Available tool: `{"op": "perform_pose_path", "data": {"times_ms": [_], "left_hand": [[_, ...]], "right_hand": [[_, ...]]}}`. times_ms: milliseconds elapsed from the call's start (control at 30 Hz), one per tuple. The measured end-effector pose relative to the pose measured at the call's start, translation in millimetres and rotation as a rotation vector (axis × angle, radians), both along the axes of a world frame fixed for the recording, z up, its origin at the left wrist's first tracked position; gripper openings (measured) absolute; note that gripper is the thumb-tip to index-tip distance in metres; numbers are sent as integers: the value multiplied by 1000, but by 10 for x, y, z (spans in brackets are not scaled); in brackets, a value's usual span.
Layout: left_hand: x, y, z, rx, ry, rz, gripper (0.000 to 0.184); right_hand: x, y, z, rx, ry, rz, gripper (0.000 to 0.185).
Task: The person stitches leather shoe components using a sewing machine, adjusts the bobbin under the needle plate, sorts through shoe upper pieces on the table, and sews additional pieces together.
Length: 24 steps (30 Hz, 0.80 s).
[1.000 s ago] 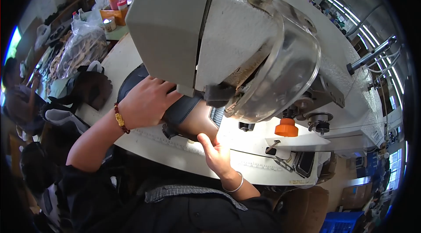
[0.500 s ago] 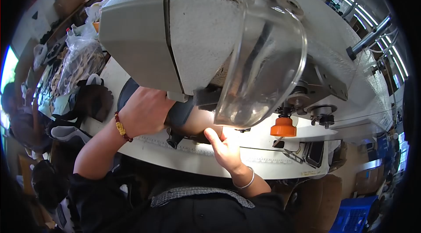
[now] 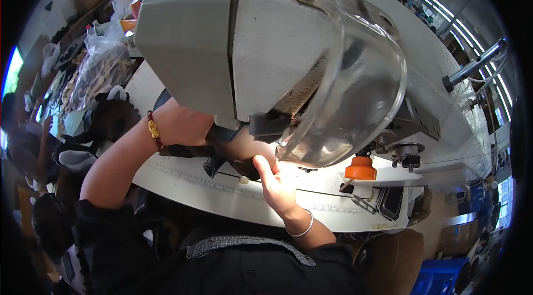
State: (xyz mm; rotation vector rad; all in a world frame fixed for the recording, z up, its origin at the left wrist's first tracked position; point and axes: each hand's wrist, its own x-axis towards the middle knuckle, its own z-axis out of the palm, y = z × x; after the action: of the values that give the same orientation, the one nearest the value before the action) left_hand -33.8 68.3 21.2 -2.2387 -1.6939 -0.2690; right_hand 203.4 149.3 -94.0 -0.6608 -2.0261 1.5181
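Under the head of a large grey sewing machine [image 3: 186,45] lies a smooth brown piece [image 3: 236,153] that looks like a shoe upper, with darker parts on its left. My right hand [image 3: 276,186] grips its right edge, thumb on top and fingers mostly hidden beneath. My left hand [image 3: 191,124] reaches over the piece's left side. Its fingers disappear behind the machine head, so their hold is hidden. A clear plastic guard [image 3: 355,84] hangs in front of the needle area, where a bright light shines on the work.
A ruler strip [image 3: 183,176] runs along the front of the white table [image 3: 166,183]. Right of the work are an orange knob [image 3: 360,168], small snips [image 3: 363,204] and a phone-like dark object [image 3: 390,201]. Dark shoe parts [image 3: 111,123] and a plastic bag [image 3: 100,70] lie left; another person [image 3: 25,145] sits beyond.
My left hand has slid further behind the machine head, and its forearm has swung left and up. My right hand has shifted slightly left with the brown piece. The camera view has moved a little.
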Motion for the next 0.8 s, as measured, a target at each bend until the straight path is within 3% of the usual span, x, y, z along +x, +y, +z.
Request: {"op": "perform_pose_path", "data": {"times_ms": [100, 167, 300, 400, 433, 500, 567, 633, 800], "left_hand": [[-75, 28, -36, -133, 128, 49, 53], [-70, 47, 12, -45, 81, -8, 52], [-68, 74, 32, 2, 33, -43, 51], [-51, 26, 177, -112, -28, 6, 49], [-49, 17, 203, -131, -32, 17, 49], [-52, 44, 193, -147, -2, 35, 47], [-105, 143, 121, -243, 26, 64, 46], [-133, 201, 89, -244, 45, 22, 44], [-227, 322, 94, -13, 35, -149, 41]], "right_hand": [[-54, 71, -328, 447, 89, -24, 31], [-97, 101, -389, 571, 182, -22, 41], [-47, 73, -76, 230, 120, 36, 23], [89, 46, 342, 357, 77, -39, 11], [120, 134, 244, 692, 147, -130, 11], [109, 240, 342, 961, 369, -309, 18], [209, 494, 187, 1307, 226, -269, 23], [158, 636, 100, 1047, 291, -85, 22], [96, 758, -82, 1303, 278, -70, 31]]}}
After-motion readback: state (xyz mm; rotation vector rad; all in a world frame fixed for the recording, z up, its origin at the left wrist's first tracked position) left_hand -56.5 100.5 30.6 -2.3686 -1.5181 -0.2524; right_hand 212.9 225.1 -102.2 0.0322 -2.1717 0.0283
